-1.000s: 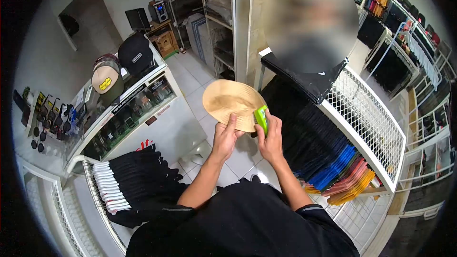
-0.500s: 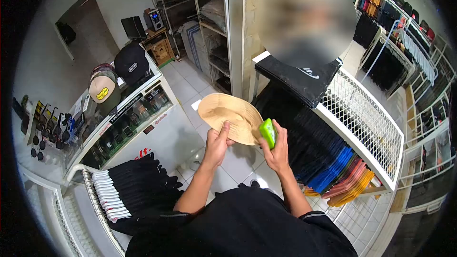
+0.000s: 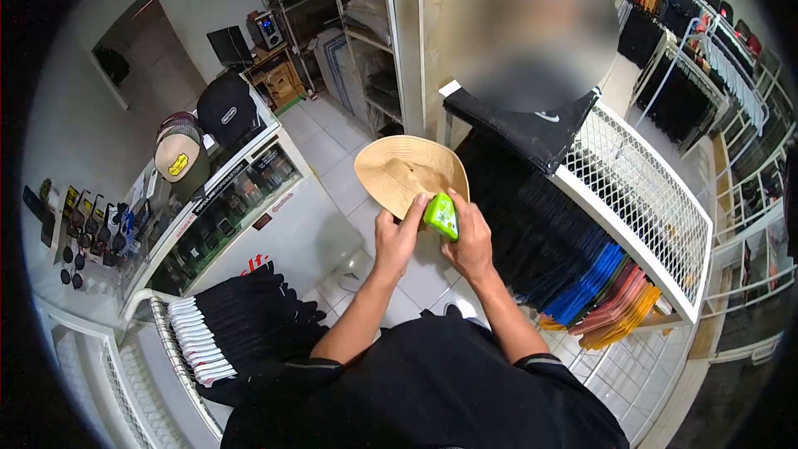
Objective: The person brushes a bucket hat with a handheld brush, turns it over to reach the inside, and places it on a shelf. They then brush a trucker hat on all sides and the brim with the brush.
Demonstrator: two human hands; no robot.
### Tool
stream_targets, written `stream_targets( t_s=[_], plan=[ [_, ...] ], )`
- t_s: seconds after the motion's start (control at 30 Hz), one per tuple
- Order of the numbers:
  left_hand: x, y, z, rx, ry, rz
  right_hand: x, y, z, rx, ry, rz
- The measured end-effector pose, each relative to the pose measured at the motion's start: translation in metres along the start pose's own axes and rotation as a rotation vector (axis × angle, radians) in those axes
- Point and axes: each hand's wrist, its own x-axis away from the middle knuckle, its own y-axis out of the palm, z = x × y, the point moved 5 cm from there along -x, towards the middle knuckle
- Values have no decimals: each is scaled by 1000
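I hold a tan bucket hat point(image 3: 407, 173) in front of me, brim up, above the white tiled floor. My left hand point(image 3: 397, 237) grips its near brim with thumb and fingers. My right hand point(image 3: 470, 241) holds a small bright green device point(image 3: 441, 216) pressed against the hat's near edge, right beside my left fingers. Both forearms reach out from my black shirt.
A glass display counter point(image 3: 224, 199) with caps point(image 3: 179, 154) and sunglasses stands left. Folded black and white shirts point(image 3: 224, 333) fill a wire rack below it. On the right, a white wire-mesh rack point(image 3: 640, 199) holds hanging clothes. A person in black stands behind it.
My right hand has brought the green device left and up onto the hat's near edge, next to my left hand. The hat has tilted and risen slightly.
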Motion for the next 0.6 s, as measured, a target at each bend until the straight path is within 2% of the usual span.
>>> stream_targets(
  t_s=[0.07,0.1,0.13,0.2,0.27,0.33,0.4,0.47,0.5,0.53,0.6],
  plan=[
    [3,-2,-18,150,-218,117,1,6,0,26,-7,-37],
    [1,-6,-30,220,-315,104,2,7,-1,56,18,-114],
    [0,-8,-29,217,-323,104,1,3,-9,55,26,-116],
    [-1,-6,-17,510,-282,5,0,0,-17,64,248,-214],
    [-1,-8,-12,525,-287,-55,12,1,6,102,368,-263],
    [1,-8,-7,478,-185,-59,25,6,29,147,494,-321],
    [-2,-10,-7,468,-175,-75,26,5,31,99,497,-293],
    [-5,-14,-11,367,-79,-84,18,-5,9,-49,293,-168],
    [-2,-13,-10,364,-86,-83,14,-8,0,-81,275,-195],
    [-1,-12,-7,407,-96,-56,15,-6,0,-82,281,-193],
    [-2,-11,-2,447,-109,-40,23,4,11,129,390,-326]
  ],
)
